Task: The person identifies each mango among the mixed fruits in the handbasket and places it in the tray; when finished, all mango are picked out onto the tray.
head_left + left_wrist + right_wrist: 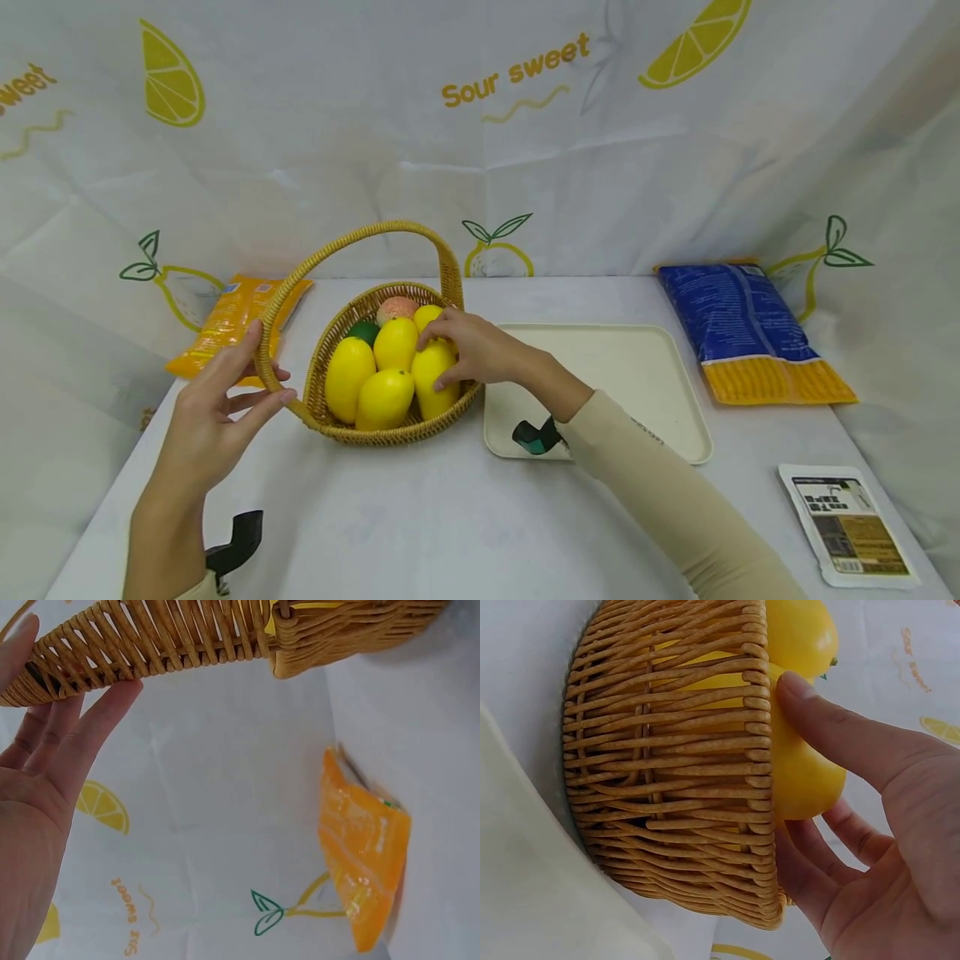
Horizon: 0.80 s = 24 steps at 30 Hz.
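Table [450, 525] spanned the lower frame. Basket [405, 435] sat left of centre, the tray [600, 350] just right of it, presumably within easy reach. Left hand [206, 408]: fingers pinched the handle [397, 226] at its left side, likely steadying the basket. Right hand [487, 346]: fingers and opposed thumb grasped a yellow fruit [431, 387] inside, probably because its rounded sides needed straddling.

Orange glossy plastic pkt [213, 329] lies at L rear of white tabletop [450, 517]. Blue plastic pkt w/ orange end band [750, 333] lies at R rear; flat white rectangular pkt w/ brown-black label [847, 525] nr R edge. White lemon-print fabric backdrop [337, 158] hangs behind.
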### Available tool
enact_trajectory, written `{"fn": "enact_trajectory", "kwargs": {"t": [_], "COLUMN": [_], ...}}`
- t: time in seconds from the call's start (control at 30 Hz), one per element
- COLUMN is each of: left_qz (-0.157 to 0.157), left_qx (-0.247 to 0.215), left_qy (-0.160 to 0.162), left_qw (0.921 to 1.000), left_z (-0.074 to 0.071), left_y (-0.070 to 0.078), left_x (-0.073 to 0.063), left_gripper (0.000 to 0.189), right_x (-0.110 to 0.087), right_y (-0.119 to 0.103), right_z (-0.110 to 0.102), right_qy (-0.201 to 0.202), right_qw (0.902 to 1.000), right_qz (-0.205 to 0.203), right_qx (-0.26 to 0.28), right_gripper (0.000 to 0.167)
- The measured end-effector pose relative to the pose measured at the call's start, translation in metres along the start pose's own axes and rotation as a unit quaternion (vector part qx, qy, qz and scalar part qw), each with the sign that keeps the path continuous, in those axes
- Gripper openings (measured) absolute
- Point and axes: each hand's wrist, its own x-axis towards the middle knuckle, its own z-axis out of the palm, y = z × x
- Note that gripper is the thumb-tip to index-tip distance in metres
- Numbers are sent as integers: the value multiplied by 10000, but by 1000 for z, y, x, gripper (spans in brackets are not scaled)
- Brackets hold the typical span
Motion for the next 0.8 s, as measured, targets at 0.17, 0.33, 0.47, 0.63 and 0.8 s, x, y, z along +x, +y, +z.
{"fn": "enact_trajectory", "kwargs": {"t": [0.17, 0.33, 0.47, 0.63, 0.8], "left_qz": [-13, -34, -44, 27, 5], "left_qx": [-5, -103, -174, -304, -211], "left_qy": [-34, -39, -30, 3, 18], "left_qw": [10000, 9999, 9998, 9995, 9998], "left_z": [0, 0, 0, 1, 2], "left_y": [-1, -1, -2, -4, -4], "left_x": [-1, -1, -1, -2, -3], "left_gripper": [105, 105, 103, 95, 99], "right_x": [-2, -6, -11, -19, -31], "right_y": [0, -1, -1, 2, 9], "right_z": [-4, -11, -17, -27, -39], "right_qy": [92, 238, 404, 788, 1064], "right_qw": [9999, 9997, 9989, 9956, 9895], "right_qz": [-66, -85, -180, -300, -338], "right_qx": [-6, 47, 156, 418, 917], "right_gripper": [52, 52, 52, 50, 49]}}
